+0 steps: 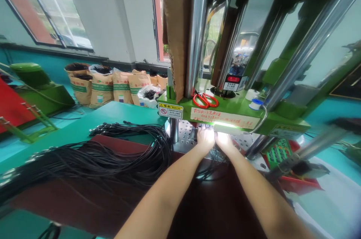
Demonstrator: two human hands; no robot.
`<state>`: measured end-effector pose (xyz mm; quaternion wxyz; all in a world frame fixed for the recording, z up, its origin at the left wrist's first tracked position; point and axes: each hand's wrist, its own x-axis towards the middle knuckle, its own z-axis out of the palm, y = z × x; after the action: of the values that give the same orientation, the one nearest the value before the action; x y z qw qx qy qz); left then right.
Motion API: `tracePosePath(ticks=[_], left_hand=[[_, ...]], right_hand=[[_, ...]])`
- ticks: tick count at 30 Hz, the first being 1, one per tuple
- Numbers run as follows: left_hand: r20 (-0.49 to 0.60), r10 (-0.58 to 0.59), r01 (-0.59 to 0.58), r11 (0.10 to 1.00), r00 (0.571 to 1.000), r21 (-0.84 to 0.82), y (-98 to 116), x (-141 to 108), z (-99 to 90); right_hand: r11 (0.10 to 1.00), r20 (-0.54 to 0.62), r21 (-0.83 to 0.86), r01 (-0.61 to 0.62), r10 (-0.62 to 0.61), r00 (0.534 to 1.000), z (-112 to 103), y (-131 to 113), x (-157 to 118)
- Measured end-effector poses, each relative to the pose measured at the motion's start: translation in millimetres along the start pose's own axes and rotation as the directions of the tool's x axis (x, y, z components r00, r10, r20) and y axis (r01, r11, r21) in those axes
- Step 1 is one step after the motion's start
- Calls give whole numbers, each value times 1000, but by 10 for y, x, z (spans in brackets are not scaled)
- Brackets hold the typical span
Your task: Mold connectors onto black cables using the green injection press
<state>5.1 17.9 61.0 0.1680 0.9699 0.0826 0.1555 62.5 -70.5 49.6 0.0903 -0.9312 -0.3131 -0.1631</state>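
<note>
Both of my arms reach under the green press (pixel 180 113), to the holed metal plate (pixel 184 133) at its base. My left hand (pixel 206 137) looks closed, with its fingers curled over the work spot; what they hold is lost in glare. Close beside it, my right hand (pixel 224 142) is whitened by a bright lamp (pixel 228 127), so its fingers cannot be made out. Thin black cables (pixel 210 169) hang in loops just below the two hands. Whether the cables run into either hand is hidden.
A large bundle of black cables (pixel 113 156) covers the left side of the brown board (pixel 70 201). Red-handled scissors (pixel 205 100) and a blue-and-white spool (pixel 256 104) rest on the press. Polished columns (pixel 197 35) rise above. Full sacks (pixel 103 88) line the wall.
</note>
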Motion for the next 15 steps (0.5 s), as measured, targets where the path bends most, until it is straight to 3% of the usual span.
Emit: tracePosePath(ticks=[4, 8, 15], left_hand=[[10, 117, -117, 993, 993, -6, -138, 16, -121], [82, 291, -289, 957, 953, -34, -355, 37, -149], [116, 322, -321, 947, 939, -33, -487, 84, -16]], right_hand=[[994, -10, 0, 107, -107, 994, -43, 94, -116], [975, 43, 15, 221, -221, 974, -78, 205, -187], [976, 118, 32, 214, -217, 969, -95, 222, -114]])
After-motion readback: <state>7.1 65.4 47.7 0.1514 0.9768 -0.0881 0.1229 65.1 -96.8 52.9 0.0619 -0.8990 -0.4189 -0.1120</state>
